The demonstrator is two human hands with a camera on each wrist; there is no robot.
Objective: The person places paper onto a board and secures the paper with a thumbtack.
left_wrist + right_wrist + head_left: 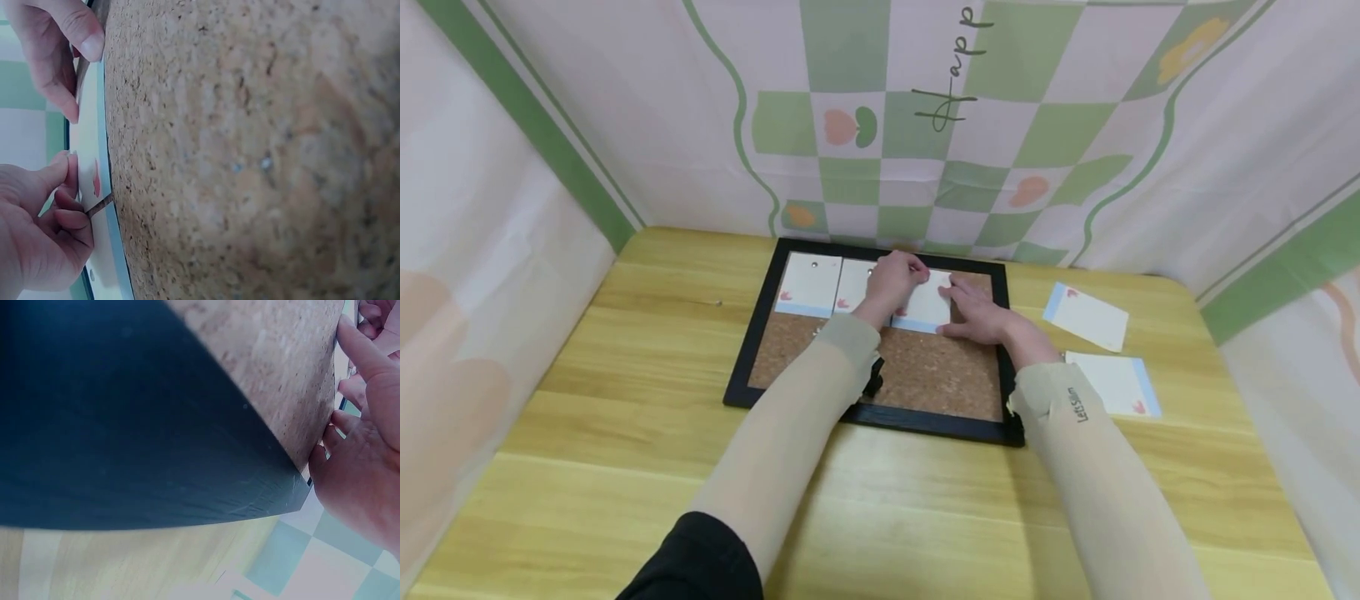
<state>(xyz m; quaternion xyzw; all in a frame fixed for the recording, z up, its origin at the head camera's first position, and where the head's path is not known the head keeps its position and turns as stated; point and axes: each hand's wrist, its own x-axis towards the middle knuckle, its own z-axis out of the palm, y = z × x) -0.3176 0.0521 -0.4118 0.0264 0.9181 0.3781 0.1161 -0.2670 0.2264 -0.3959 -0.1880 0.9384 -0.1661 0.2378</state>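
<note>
A black-framed cork board (947,375) lies on the table with three white cards in a row along its top. My left hand (891,285) is over the upper left of the third card (925,312), thumb and index finger pinched together at its top. What they pinch is mostly hidden; it looks like a small thumbtack. With spread fingers, my right hand (977,312) rests on that card's right edge. Silver tacks show on the first card (808,283) and the second card (848,296). In the left wrist view, the left hand's fingertips (67,159) meet above the card.
Two loose cards, an upper one (1086,317) and a lower one (1112,383), lie right of the board on the wooden table (925,517). A tiny object (718,302) lies left of the board. A checkered curtain (910,183) hangs behind.
</note>
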